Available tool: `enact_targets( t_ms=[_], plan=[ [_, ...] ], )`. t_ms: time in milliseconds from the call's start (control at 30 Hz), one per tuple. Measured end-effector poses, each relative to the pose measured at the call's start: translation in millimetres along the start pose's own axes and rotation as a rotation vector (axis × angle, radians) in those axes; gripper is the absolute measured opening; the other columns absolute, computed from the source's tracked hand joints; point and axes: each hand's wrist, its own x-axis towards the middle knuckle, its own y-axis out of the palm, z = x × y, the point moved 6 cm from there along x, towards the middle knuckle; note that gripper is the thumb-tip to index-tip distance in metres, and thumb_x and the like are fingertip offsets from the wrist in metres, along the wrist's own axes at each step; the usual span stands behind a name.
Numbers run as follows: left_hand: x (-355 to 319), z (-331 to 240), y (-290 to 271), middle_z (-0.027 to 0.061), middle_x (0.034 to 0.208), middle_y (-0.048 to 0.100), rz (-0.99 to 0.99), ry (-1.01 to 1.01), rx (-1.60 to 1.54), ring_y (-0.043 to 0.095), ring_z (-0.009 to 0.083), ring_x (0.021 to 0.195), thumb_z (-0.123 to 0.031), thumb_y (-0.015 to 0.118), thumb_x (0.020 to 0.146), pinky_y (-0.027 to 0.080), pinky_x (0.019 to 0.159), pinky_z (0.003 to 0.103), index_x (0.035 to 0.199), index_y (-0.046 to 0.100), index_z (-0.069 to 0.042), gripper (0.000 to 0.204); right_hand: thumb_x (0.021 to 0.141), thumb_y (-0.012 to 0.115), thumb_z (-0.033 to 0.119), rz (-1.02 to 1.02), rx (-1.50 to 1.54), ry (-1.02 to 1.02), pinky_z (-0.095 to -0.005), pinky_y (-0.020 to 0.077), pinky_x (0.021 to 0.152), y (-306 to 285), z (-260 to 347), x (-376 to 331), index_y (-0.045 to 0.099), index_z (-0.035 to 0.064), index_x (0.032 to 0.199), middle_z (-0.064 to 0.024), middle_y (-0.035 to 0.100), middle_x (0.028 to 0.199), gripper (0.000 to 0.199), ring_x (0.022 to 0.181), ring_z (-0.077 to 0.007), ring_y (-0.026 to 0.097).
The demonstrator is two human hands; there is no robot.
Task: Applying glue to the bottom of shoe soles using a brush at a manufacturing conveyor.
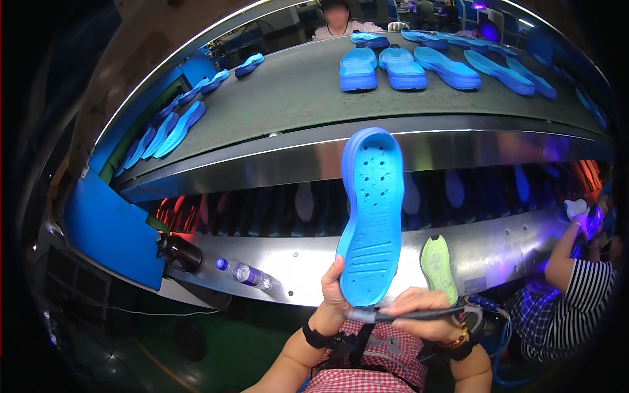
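Observation:
My left hand (334,291) grips a bright blue shoe sole (375,226) by its lower left edge. The sole stands nearly upright in front of me, with its raised rim, small holes and ridges facing me. Closed around a slim dark-handled tool (400,315) is my right hand (422,309). The tool's greyish end reaches left to the sole's bottom edge; motion blurs it, so its exact kind and whether it touches cannot be told. A lime green sole (438,270) lies on the metal ledge just beyond my right hand.
Beyond the ledge (314,262) runs a conveyor belt (282,98) with blue soles (358,69) at right and more (180,129) at left. A dark flask (179,253) and a clear bottle (247,273) stand left. A co-worker in stripes (576,308) works at right; another person (337,19) is across the belt.

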Motion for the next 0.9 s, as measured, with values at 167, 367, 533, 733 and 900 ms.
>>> enact_targets(
  t_ms=[167,367,533,733,900],
  plan=[
    [0,-8,-5,0.0226,0.118,0.05,-0.03,0.022,0.093,0.055,0.0323,0.104,-0.04,0.049,0.085,0.044,0.092,0.044,0.128,0.033,0.006,0.065,0.066,0.071,0.0,-0.068,-0.263,-0.081,-0.0288,0.0495,0.072,-17,10,7,0.067,0.0,0.09,-0.0112,0.066,0.085,0.025,0.079,-0.0201,0.062],
    [0,-10,-3,0.0226,0.118,0.051,0.0,-0.046,0.059,0.055,0.0314,0.104,-0.038,0.047,0.086,0.044,0.091,0.042,0.128,0.034,0.006,0.062,0.065,0.071,0.001,0.035,-0.314,-0.206,-0.0299,0.0489,0.07,0,18,-4,0.066,0.0026,0.091,-0.009,0.066,0.085,0.026,0.077,-0.0213,0.062],
    [-3,-10,0,0.0231,0.115,0.053,-0.046,-0.163,-0.09,0.057,0.0316,0.101,-0.033,0.043,0.089,0.046,0.089,0.042,0.126,0.036,0.007,0.055,0.069,0.072,0.006,0.157,-0.242,-0.214,-0.0289,0.0505,0.071,-5,33,-9,0.066,0.0048,0.09,-0.0089,0.066,0.089,0.021,0.08,-0.0211,0.063],
    [-7,9,7,0.0229,0.116,0.052,-0.079,-0.575,0.357,0.06,0.0268,0.097,-0.033,0.049,0.088,0.053,0.078,0.033,0.125,0.039,0.006,0.054,0.071,0.069,0.002,0.485,-0.291,-0.017,-0.0317,0.0506,0.077,-9,28,-5,0.066,0.0056,0.094,-0.0096,0.066,0.094,0.024,0.089,-0.0232,0.064],
    [-13,19,8,0.0213,0.121,0.048,-0.074,-0.783,0.429,0.054,0.0251,0.106,-0.032,0.053,0.087,0.047,0.087,0.033,0.128,0.037,0.005,0.058,0.074,0.064,0.004,0.436,-0.242,-0.091,-0.0306,0.0479,0.083,-20,8,-12,0.064,0.0067,0.099,-0.0101,0.065,0.097,0.025,0.094,-0.023,0.062]
  ],
)
